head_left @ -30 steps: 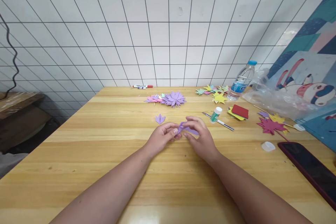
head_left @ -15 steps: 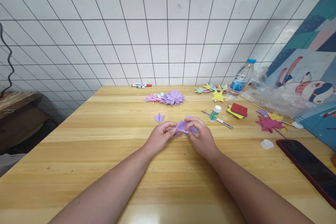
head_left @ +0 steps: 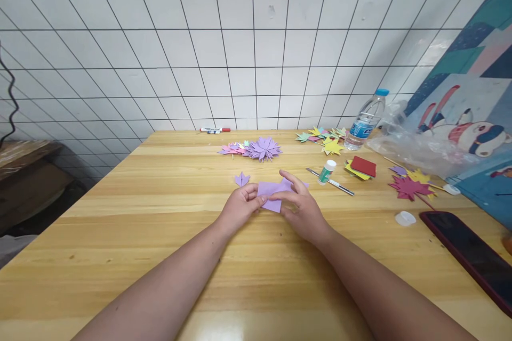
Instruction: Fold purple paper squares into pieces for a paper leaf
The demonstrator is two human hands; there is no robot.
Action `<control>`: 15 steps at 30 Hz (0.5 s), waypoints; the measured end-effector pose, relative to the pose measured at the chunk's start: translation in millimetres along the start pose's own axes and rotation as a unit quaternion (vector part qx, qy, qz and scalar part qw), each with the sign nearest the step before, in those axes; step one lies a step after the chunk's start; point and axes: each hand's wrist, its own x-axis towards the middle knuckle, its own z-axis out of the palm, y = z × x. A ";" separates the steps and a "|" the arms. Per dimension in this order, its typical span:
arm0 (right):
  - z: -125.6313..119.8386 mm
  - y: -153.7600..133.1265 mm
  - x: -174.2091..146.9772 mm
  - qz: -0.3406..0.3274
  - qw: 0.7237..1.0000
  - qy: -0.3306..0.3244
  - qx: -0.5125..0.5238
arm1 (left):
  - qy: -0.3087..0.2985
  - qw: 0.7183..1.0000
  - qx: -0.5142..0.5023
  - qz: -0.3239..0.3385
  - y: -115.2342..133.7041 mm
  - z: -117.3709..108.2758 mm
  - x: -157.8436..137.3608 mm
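Observation:
Between the thumb and fingers of my left hand (head_left: 240, 206) is the left edge of a small purple sheet of paper (head_left: 269, 189). My right hand (head_left: 301, 205) is at the sheet's right side, its fingers spread and one reaching over the paper. More purple paper (head_left: 287, 183) shows behind the right fingers; whether it is a separate piece I cannot tell. Just beyond my left hand lies a folded purple paper piece (head_left: 242, 179) with pointed tips. Farther back rests a purple many-pointed paper leaf (head_left: 264, 148) beside smaller pink ones.
To the right stand a glue stick (head_left: 327, 172) and a water bottle (head_left: 366, 121). A utility knife (head_left: 340, 187), stacked coloured paper (head_left: 363, 166), a dark red paper leaf (head_left: 408, 187), a white cap (head_left: 405, 218) and a phone (head_left: 464, 256) lie there. Markers (head_left: 215, 130) are by the wall.
The purple sheet, bent up between both hands before, now lies flatter and shows more of its face. My right fingers have loosened and spread apart; my left hand keeps its pinch.

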 end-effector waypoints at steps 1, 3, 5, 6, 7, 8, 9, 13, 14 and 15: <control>0.2 0.3 -0.1 -0.001 1.000 -0.007 0.005 | 0.000 1.000 0.002 0.001 -0.3 0.0 0.1; 0.9 0.9 0.0 0.004 1.000 -0.016 0.021 | -0.001 1.000 0.005 0.001 -0.9 -0.3 0.2; 1.8 1.1 0.8 0.024 0.998 -0.023 0.049 | -0.001 1.000 0.006 -0.001 -1.4 -0.5 0.2; 2.3 0.9 1.5 0.039 0.997 -0.024 0.067 | -0.001 1.000 0.006 -0.001 -1.7 -0.4 0.2; 2.8 0.5 2.2 0.061 0.994 -0.025 0.090 | 0.000 1.000 0.007 -0.001 -2.1 -0.1 0.2; 3.3 -0.1 3.1 0.089 0.989 -0.026 0.117 | 0.001 1.000 0.007 0.000 -2.6 0.5 0.1; 3.8 -0.8 3.9 0.118 0.982 -0.026 0.145 | 0.001 1.000 0.005 0.002 -3.2 1.3 0.0; 4.4 -3.8 6.5 0.210 0.958 -0.014 0.197 | -0.009 1.000 0.002 0.021 -3.5 5.0 -1.6; 4.2 -4.2 6.8 0.219 0.957 -0.005 0.190 | -0.008 1.000 0.009 0.024 -2.5 5.4 -2.4; 3.9 -4.1 7.1 0.223 0.958 0.006 0.181 | -0.006 1.000 0.019 0.023 -1.0 5.5 -3.3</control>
